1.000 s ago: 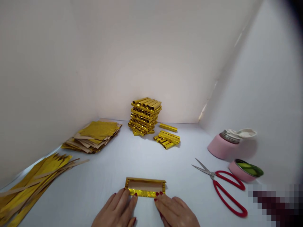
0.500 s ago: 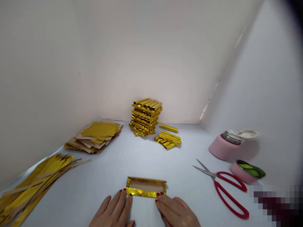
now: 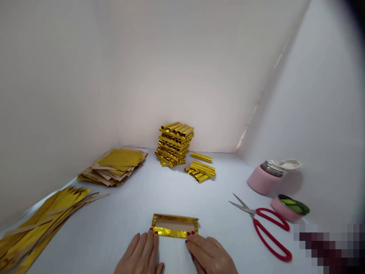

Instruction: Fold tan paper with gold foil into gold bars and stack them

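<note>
A sheet of gold foil paper (image 3: 168, 231) with its edges folded inward lies before me, its brown backing showing in the middle. My left hand (image 3: 139, 251) rests by its near left corner, fingers stretched out and fingertips on the fold. At the near right corner, my right hand (image 3: 209, 251) presses the folded edge with extended fingers; its thumb is mostly hidden. Neither hand grips anything. Farther back stands a stack of folded gold paper tubes (image 3: 173, 144), and several more gold tubes (image 3: 201, 171) lie beside it.
Gold paper sheets (image 3: 114, 165) are piled at the left, with long gold strips (image 3: 48, 220) in front. On the right lie open scissors (image 3: 270, 232) with red handles. Beyond them are a pink jar (image 3: 264, 179) with a raised white lid and a pink bowl (image 3: 288, 209) holding green pieces.
The view has shifted slightly, so things on the right appear a little farther left. Both hands stay at the near corners of the folded sheet, with little visible movement.
</note>
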`<control>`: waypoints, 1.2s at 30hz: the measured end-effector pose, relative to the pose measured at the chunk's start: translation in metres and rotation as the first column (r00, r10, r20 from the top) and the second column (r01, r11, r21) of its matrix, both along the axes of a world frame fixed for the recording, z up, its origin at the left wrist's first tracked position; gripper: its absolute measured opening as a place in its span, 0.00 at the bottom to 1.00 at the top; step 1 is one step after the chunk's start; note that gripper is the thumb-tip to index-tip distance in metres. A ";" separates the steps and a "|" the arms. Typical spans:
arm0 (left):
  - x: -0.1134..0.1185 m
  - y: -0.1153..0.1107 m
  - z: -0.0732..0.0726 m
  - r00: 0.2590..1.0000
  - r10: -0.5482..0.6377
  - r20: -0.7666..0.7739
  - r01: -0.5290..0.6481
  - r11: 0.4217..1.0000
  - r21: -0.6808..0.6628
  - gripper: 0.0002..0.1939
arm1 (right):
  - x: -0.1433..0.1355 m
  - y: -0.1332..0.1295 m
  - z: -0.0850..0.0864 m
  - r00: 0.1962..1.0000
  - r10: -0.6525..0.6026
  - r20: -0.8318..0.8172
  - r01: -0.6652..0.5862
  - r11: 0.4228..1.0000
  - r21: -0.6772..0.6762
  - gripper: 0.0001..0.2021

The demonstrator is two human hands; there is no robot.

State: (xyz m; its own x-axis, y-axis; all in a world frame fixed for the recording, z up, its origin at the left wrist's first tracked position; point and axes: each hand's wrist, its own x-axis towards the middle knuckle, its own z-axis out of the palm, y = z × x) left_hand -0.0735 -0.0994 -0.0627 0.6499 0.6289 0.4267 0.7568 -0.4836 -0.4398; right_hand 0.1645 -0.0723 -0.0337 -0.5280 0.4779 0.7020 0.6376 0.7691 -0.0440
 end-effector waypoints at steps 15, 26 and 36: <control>0.027 0.004 -0.004 0.994 0.089 0.065 -0.090 0.996 0.025 0.21 | -0.002 -0.002 -0.005 0.999 -0.027 0.033 0.029 0.996 -0.082 0.14; 0.059 -0.007 0.010 0.924 0.374 0.081 -0.356 0.919 -0.170 0.22 | -0.008 -0.005 -0.002 0.980 -0.073 0.186 0.107 0.977 -0.184 0.18; 0.063 -0.010 0.018 0.901 0.421 0.104 -0.367 0.868 -0.334 0.19 | 0.000 -0.017 0.003 0.992 -0.113 0.055 0.119 0.985 -0.123 0.17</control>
